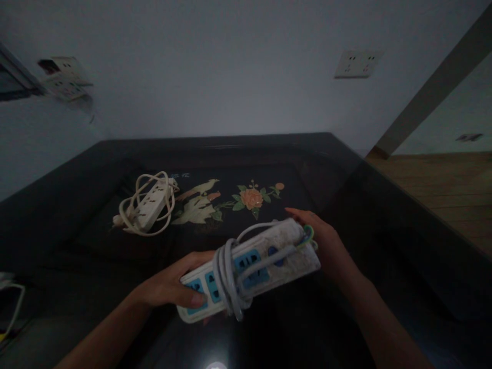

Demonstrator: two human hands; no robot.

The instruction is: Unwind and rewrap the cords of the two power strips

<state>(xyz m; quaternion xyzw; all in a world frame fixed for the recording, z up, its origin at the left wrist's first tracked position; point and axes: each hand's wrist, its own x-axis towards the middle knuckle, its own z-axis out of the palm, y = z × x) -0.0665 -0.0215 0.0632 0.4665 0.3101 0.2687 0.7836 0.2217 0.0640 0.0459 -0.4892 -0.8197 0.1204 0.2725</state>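
"Pinching the left end of the power strip (251,255) above the table (326,174), is our left hand (175,282) avoiding the wound cord (228,277)?"
"Likely; whether our right hand (323,237) grips the other end, we cannot tell."

Small pale characters (180,175), too faint to make out, mark a dark, glossy tabletop (307,192) decorated with an orange rose (251,199); no text is legible.
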